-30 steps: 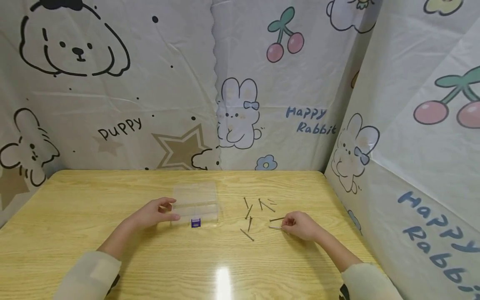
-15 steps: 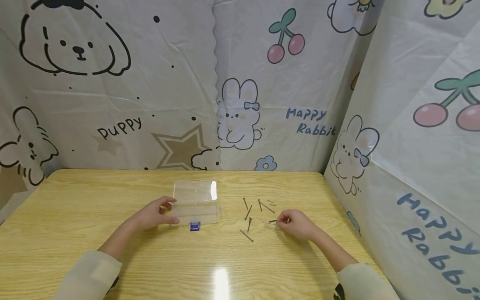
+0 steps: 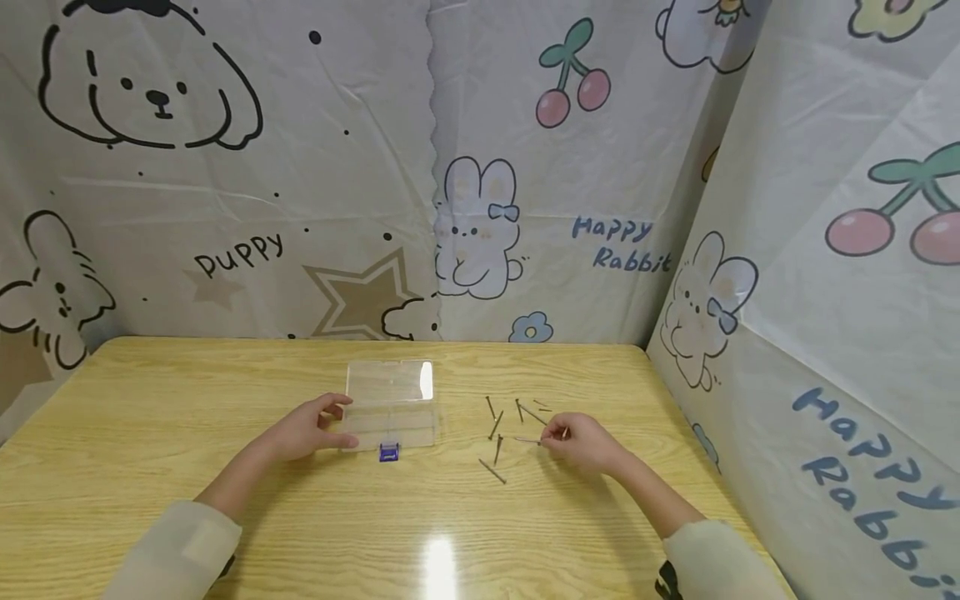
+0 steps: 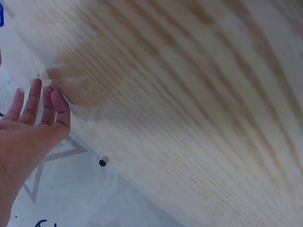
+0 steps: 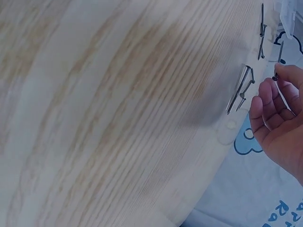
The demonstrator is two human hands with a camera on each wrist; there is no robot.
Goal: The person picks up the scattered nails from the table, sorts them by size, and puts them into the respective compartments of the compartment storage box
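A clear plastic box (image 3: 412,423) with a blue latch (image 3: 388,452) at its front lies on the wooden table, its clear lid panel (image 3: 382,382) at the back. My left hand (image 3: 303,429) is at the box's left side, thumb by the front corner and fingers by the edge. In the left wrist view, the left hand's fingers (image 4: 33,101) are gently bent. My right hand (image 3: 581,442) pinches a thin nail (image 5: 280,53) between thumb and fingertips, its point toward the box. Several more nails (image 3: 492,471) lie loose between box and right hand.
The yellow wood-grain table (image 3: 337,533) ends at a printed curtain (image 3: 322,167) behind. Another curtain (image 3: 825,333) slants along the right side. Two tiny nails (image 3: 542,405) lie behind the right hand.
My right hand has moved left with the nail, toward the box. The box's latch has shifted slightly toward me, and a bright reflection now shows on the lid. The left hand stays almost still.
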